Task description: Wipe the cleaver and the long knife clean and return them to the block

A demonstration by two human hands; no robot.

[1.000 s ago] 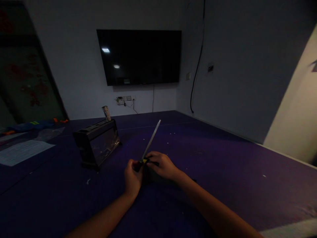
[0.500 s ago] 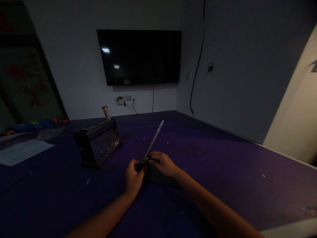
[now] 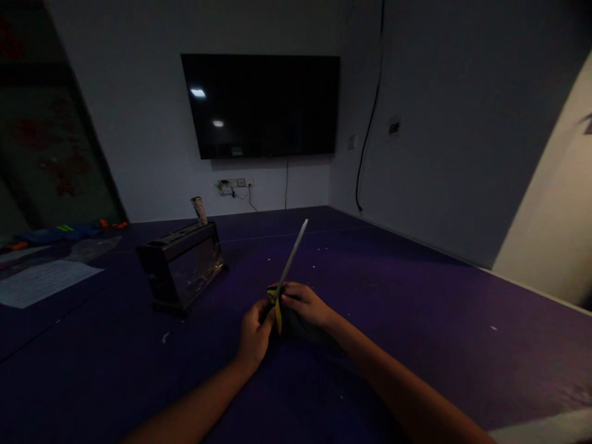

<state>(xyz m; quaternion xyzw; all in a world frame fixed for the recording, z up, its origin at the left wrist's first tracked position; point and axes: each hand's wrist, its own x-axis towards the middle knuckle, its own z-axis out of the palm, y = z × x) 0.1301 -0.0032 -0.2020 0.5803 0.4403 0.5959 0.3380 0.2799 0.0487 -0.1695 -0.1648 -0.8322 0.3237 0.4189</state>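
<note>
A long, thin silver rod (image 3: 292, 256) slants up and away from between my hands. At its lower end is a dark part with a yellow strip (image 3: 278, 316), which looks like cloth; its full shape is hidden by my fingers and the gloom. My left hand (image 3: 254, 334) is closed round this lower end, thumb on top. On the other side, my right hand (image 3: 306, 305) has its fingers bent over the dark material beside the rod. More of the dark bulk lies below my right hand, hard to make out.
Ahead to the left stands a black slotted rack (image 3: 180, 265) with see-through sides, a patterned roll (image 3: 199, 211) upright in it. Paper sheets (image 3: 46, 280) lie farther left on the purple surface (image 3: 416, 320). Small white scraps are scattered about. A television (image 3: 263, 108) hangs behind.
The yellow strip shows more fully, hanging down between my hands. My left hand has shifted slightly right and lower, and the rod's tip has risen a little.
</note>
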